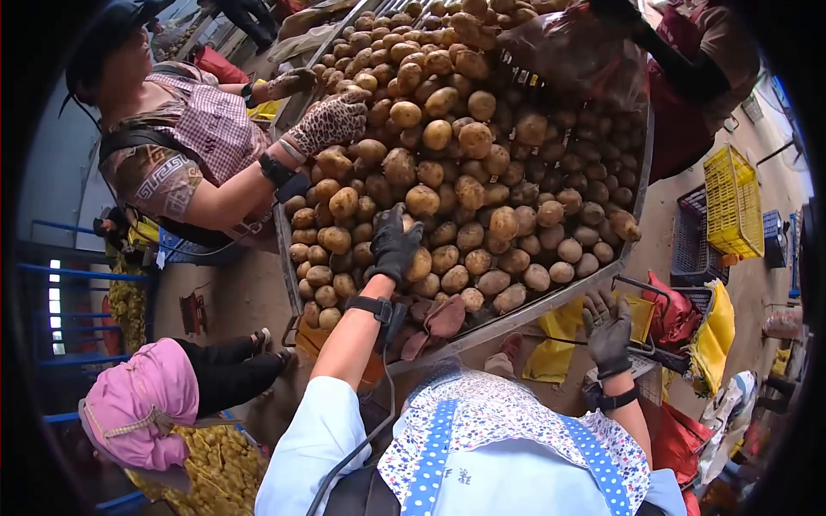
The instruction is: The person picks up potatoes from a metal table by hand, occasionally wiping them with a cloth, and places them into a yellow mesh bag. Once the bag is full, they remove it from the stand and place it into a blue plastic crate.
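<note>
Brown potatoes (469, 191) fill a large metal-edged sorting table (508, 320) in front of me. My left hand (394, 248), in a black glove, reaches into the near part of the heap, its fingers curled round a potato (408, 223). Other potatoes lie close about it. Past the table's near right edge hangs my right hand (608, 334), in a dark grey glove. Its fingers are spread with nothing in them. Below it and to its left is a yellow bag (553, 353). A reddish-brown cloth (443, 320) lies at the table's near edge.
Across on the left, a person in a checked apron (211, 129) handles potatoes with patterned gloves. Another person (701, 77) stands far right by a clear plastic bag (576, 52). Yellow crate (734, 202) and red bags (667, 318) are at right. Someone in pink (142, 400) bends at lower left.
</note>
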Tool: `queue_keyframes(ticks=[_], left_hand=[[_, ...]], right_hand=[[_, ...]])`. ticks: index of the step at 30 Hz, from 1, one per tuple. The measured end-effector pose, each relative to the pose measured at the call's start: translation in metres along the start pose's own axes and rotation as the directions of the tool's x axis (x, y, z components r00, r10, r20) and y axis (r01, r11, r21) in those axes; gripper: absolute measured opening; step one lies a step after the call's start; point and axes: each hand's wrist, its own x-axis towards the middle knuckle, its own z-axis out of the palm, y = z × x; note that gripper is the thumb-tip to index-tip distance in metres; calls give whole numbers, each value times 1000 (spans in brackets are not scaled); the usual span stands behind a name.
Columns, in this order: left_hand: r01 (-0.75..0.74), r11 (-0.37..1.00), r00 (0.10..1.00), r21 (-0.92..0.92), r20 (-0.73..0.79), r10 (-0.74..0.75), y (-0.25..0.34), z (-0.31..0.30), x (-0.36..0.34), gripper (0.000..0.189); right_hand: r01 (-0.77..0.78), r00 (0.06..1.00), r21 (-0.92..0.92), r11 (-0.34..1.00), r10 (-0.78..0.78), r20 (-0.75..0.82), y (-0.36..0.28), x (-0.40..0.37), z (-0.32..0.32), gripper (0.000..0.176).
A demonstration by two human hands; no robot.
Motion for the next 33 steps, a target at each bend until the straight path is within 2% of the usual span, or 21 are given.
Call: queue_keyframes(ticks=[1,3,4,7,9,12,13,14,15,16,18,19,21,22,23,24,26,28,30,32,33], left_hand=[[121,965,993,-232,43,-114,36,-31,-13,54],[-85,838,996,-540,-42,74,37,-23,-40,38],[-13,719,992,-695,84,99,46,-26,-53,38],[-138,826,963,-546,120,240,28,-61,-60,42],[-139,975,946,173,-268,183,-18,-83,-38,48],[-26,986,941,163,-329,79,-68,-87,3,70],[-11,978,962,209,-266,68,-78,-78,15,71],[-2,968,977,253,-204,55,-85,-68,25,72],[27,964,991,266,-132,9,-85,-69,33,72],[58,957,997,285,-63,-42,-87,-74,40,72],[-54,969,992,241,-100,80,-111,-71,44,71],[-134,974,982,181,-107,155,-122,-67,49,70],[-284,955,931,86,-211,297,-135,-78,58,64],[-291,952,928,89,-215,304,-140,-79,61,64],[-119,837,987,-534,-152,44,-146,-77,60,59],[111,364,989,-925,66,-134,-134,-91,56,55],[198,280,965,-939,137,-224,-122,-113,28,47],[45,337,997,-940,23,-71,-104,-113,11,39],[422,-450,849,-787,517,-109,-46,-144,1,40],[673,-354,714,-650,695,82,-14,-138,-6,46],[668,-189,743,-719,658,121,15,-130,-21,46]], right_hand=[[-63,987,-123,990,80,138,11,-9,51,57],[-115,943,-265,957,189,274,48,-21,153,53],[-117,931,-287,951,206,302,71,-17,191,52],[-447,785,-217,868,497,368,137,27,230,43],[-682,594,-205,702,695,405,170,60,216,35],[-502,742,-344,794,599,300,181,49,248,30],[132,758,-616,777,321,568,183,57,252,32],[718,536,-560,412,186,824,180,68,255,34],[208,751,-731,650,372,545,177,71,259,34],[385,813,-875,293,342,472,172,79,266,36],[561,815,-763,-320,54,576,175,84,289,48],[551,821,-766,-330,51,569,177,89,304,48],[458,844,-521,-720,169,509,177,105,334,67],[457,842,-523,-720,162,514,177,116,336,67],[487,820,-448,-750,215,531,180,129,334,73],[515,798,-376,-770,270,539,181,138,335,79],[542,798,-369,-755,325,507,176,145,338,80],[471,881,-588,-658,315,353,160,144,351,78],[524,850,-810,-263,112,514,160,137,316,72],[409,842,-792,453,147,519,140,91,285,63],[587,781,-742,324,15,624,122,58,265,58]])
